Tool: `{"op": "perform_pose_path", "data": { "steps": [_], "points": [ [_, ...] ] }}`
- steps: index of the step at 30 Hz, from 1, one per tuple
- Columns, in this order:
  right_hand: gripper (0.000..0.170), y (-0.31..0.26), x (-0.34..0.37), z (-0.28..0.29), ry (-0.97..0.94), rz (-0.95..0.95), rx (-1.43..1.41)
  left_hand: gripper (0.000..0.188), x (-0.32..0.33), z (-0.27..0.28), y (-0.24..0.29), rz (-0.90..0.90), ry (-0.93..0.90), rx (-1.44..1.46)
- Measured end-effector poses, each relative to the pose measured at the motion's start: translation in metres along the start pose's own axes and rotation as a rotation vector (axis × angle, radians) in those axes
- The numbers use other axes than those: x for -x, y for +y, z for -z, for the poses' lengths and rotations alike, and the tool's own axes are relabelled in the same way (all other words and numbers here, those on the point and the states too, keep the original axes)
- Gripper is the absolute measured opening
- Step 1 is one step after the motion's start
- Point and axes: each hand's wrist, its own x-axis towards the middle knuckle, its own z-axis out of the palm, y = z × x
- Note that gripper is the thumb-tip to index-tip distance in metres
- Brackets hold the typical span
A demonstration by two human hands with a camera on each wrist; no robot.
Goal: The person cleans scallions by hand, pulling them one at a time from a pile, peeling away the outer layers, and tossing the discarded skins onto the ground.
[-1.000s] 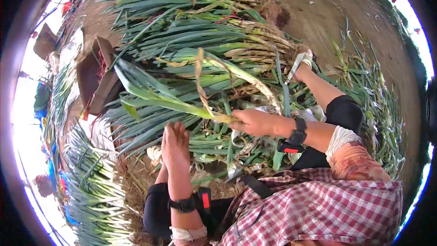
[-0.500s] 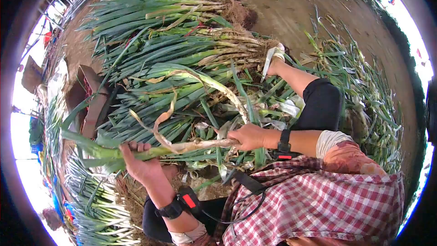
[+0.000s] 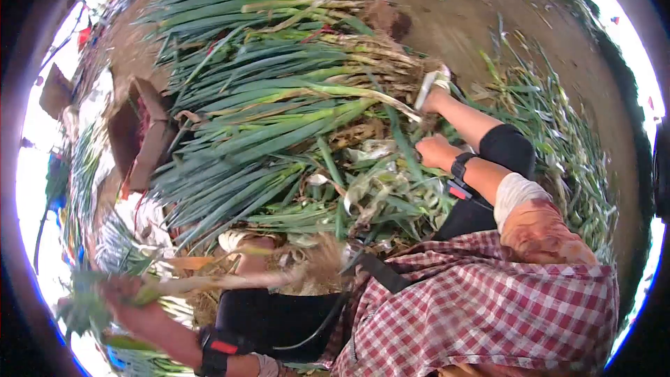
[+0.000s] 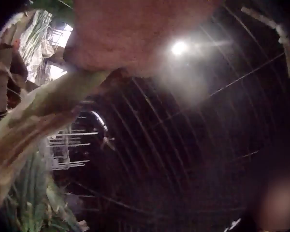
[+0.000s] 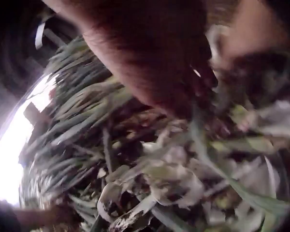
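Note:
At the lower left of the head view, the blurred left hand (image 3: 143,315) grips a long green onion (image 3: 234,281) near its leaves. The onion's pale stalk points right, ending in a bushy brown root (image 3: 321,262). In the left wrist view its stalk (image 4: 38,113) comes out from under the hand. The right hand (image 3: 436,152) is low over a heap of stripped onion leaves (image 3: 380,185), its fingers bent downward. In the right wrist view a green leaf (image 5: 217,169) runs from beside those fingers; I cannot tell whether they hold it.
Bundled green onions (image 3: 265,63) lie in a big pile ahead. Cleaned onions (image 3: 167,352) lie at lower left. A cardboard box (image 3: 143,129) stands left of the pile. More stripped leaves (image 3: 558,139) cover the ground at right, beyond the person's bent leg (image 3: 460,115).
Both hands were on the onion half a second ago. The left hand has carried it to the lower left, while the right hand has let go of the onion and moved up and right over the leaves.

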Motion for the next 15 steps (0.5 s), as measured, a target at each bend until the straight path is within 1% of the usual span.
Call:
{"op": "perform_pose_path", "data": {
  "steps": [1, 2, 3, 4, 5, 6, 7, 8, 9, 10, 12, 13, 14, 15],
  "points": [
    [0.021, -0.025, -0.009, 0.029, 0.077, 0.004, -0.152, 0.018, -0.001, -0.007, -0.015, -0.017, 0.016, -0.124],
    [0.026, -0.053, -0.014, 0.051, 0.139, 0.012, -0.313, 0.019, 0.019, -0.038, -0.028, 0.031, 0.135, -0.122],
    [0.033, -0.083, -0.011, 0.072, 0.186, 0.115, -0.576, 0.018, 0.019, -0.044, -0.052, -0.032, 0.092, -0.198],
    [0.04, -0.11, -0.004, 0.094, 0.234, 0.214, -0.832, 0.017, 0.021, -0.058, -0.065, 0.189, 0.01, -0.013],
    [0.045, -0.137, 0.015, 0.118, 0.18, 0.341, -0.946, 0.016, 0.028, -0.079, -0.079, 0.258, -0.036, 0.103],
    [0.05, -0.159, 0.035, 0.128, 0.125, 0.459, -1.053, 0.019, 0.03, -0.091, -0.091, 0.294, -0.182, 0.174],
    [0.058, -0.181, 0.046, 0.122, 0.084, 0.539, -1.054, 0.021, 0.031, -0.105, -0.1, 0.398, -0.186, 0.237],
    [0.061, -0.189, 0.067, 0.12, -0.035, 0.534, -1.075, 0.022, 0.033, -0.119, -0.107, 0.447, -0.262, 0.291],
    [0.055, -0.201, 0.082, 0.118, 0.106, 0.606, -1.094, 0.022, 0.027, -0.126, -0.117, 0.491, -0.342, 0.385],
    [0.055, -0.203, 0.088, 0.109, 0.109, 0.587, -1.091, 0.023, 0.025, -0.135, -0.127, 0.539, -0.423, 0.476],
    [0.045, -0.203, 0.089, 0.093, -0.062, 0.227, -1.224, 0.028, 0.042, -0.16, -0.146, 0.493, -0.255, 0.321],
    [0.039, -0.201, 0.09, 0.089, 0.124, 0.202, -1.203, 0.03, 0.053, -0.161, -0.159, 0.61, -0.285, 0.308],
    [0.039, -0.195, 0.087, 0.086, 0.128, 0.196, -1.2, 0.029, 0.059, -0.158, -0.184, 0.695, -0.287, 0.218],
    [0.038, -0.189, 0.083, 0.087, 0.104, 0.178, -1.114, 0.024, 0.073, -0.159, -0.213, 0.693, -0.179, 0.133]
  ]
}}
